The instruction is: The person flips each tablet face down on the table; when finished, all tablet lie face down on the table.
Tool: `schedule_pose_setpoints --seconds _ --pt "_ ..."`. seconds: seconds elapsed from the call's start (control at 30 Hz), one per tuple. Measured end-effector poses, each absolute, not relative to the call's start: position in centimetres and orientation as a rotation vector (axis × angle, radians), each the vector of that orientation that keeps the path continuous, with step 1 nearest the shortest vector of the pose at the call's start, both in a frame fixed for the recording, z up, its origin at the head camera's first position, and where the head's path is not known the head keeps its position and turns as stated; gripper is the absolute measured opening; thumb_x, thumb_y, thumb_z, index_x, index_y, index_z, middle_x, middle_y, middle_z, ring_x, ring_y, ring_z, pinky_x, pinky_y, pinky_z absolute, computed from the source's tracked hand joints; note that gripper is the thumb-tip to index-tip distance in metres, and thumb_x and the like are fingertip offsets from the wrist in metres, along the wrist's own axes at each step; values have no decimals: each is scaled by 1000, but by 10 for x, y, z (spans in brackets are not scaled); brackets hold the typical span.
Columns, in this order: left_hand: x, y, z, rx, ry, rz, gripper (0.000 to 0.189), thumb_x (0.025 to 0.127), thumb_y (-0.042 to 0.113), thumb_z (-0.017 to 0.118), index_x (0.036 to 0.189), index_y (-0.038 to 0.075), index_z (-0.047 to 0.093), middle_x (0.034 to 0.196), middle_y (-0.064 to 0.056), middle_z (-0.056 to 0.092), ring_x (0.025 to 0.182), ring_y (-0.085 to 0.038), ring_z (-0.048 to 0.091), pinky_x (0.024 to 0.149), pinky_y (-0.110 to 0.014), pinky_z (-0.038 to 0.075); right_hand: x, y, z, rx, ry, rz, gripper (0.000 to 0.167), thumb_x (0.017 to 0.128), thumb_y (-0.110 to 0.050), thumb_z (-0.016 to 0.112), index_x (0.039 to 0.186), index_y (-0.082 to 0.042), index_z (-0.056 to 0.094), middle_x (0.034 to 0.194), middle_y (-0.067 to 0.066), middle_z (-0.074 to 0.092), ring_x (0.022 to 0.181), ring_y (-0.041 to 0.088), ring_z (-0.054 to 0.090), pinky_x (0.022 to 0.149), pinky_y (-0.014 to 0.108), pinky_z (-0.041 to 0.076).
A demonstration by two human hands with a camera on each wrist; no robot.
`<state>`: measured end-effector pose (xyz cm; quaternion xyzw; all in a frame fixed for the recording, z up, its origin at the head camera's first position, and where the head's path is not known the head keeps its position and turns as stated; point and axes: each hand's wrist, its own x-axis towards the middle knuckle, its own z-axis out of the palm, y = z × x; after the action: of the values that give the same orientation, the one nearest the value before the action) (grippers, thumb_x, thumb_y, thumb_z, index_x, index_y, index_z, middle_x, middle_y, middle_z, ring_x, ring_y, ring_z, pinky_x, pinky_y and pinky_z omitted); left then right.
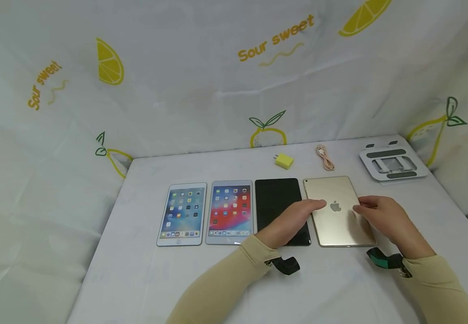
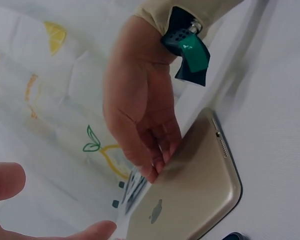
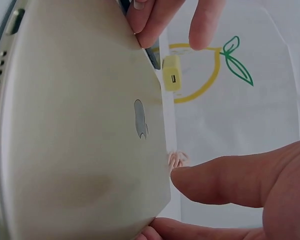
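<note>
A gold tablet (image 1: 340, 225) lies back side up, its apple logo showing between my two hands. At its left long edge, my left hand (image 1: 288, 221) holds it, the thumb reaching over the gold back. My right hand (image 1: 385, 218) grips the opposite long edge. In the right wrist view, the right fingers go under the edge of the gold tablet (image 3: 75, 125), partly hidden, with the thumb above. A dark tablet (image 1: 276, 198) lies left of it, partly covered by my left hand and wrist.
Two white tablets with lit screens, one blue (image 1: 183, 213) and one red and blue (image 1: 230, 211), lie side by side at left. Behind are a yellow charger plug (image 1: 284, 161) and a coiled pink cable (image 1: 324, 158). A silver folding stand (image 1: 393, 163) lies at the back right.
</note>
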<state>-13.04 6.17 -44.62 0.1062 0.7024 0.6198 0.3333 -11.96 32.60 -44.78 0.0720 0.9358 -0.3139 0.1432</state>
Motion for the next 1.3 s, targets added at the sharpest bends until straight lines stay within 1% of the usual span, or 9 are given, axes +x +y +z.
schedule_pose_setpoints --seconds 0.13,0.27,0.37,0.53,0.7,0.83,0.97,1.13,1.3 --pt "-129 62 -445 258 1873 1590 57 107 58 52 154 25 60 152 20 58 147 -6 49 131 -40 38 -119 325 -447 230 2682 -885 69 110 -37 53 147 21 47 147 45 52 127 58 57 98 66 57" --pt "-130 59 -441 252 1908 1600 58 108 57 52 154 22 61 153 16 60 146 -8 52 128 -38 42 -119 319 -444 247 2672 -853 78 111 -47 50 148 21 45 147 46 49 127 59 56 100 68 56" --pt "-130 49 -438 250 1996 1594 58 108 57 51 153 21 61 153 13 61 144 -10 55 125 -38 45 -122 305 -440 248 2711 -839 81 110 -50 49 150 21 43 145 46 50 126 59 56 101 69 55" --pt "-126 17 -431 191 2185 1570 60 108 58 52 157 22 57 157 8 60 145 -15 57 123 -47 48 -132 259 -430 115 2782 -853 78 110 -48 53 152 17 45 143 43 56 127 58 58 102 69 54" --pt "-121 -15 -426 94 2310 1572 70 108 55 54 164 14 45 169 -5 47 155 -30 47 125 -61 43 -140 205 -423 -13 2777 -828 81 107 -49 58 154 16 45 146 43 55 130 58 58 104 68 53" --pt "-119 -27 -428 20 2334 1518 74 108 55 53 166 10 42 172 -11 42 157 -36 42 125 -66 41 -139 172 -424 -48 2774 -764 87 104 -52 62 156 16 42 150 45 50 135 59 54 108 70 52" --pt "-120 -29 -429 3 2315 1470 74 108 57 53 165 12 43 171 -10 44 157 -35 42 125 -65 41 -137 157 -429 -46 2806 -711 86 103 -49 65 154 17 44 149 46 50 134 62 53 107 70 52" --pt "-120 -29 -428 -22 2288 1464 73 107 58 55 164 14 45 171 -8 44 157 -34 43 124 -65 42 -135 150 -434 -35 2839 -697 83 102 -46 67 152 17 47 147 47 48 133 64 50 104 71 53" --pt "-120 -30 -429 -57 2257 1483 76 105 62 57 163 15 47 170 -8 46 155 -34 45 122 -67 43 -133 151 -434 -37 2846 -684 85 101 -49 67 152 17 46 146 48 46 131 63 50 103 70 53"
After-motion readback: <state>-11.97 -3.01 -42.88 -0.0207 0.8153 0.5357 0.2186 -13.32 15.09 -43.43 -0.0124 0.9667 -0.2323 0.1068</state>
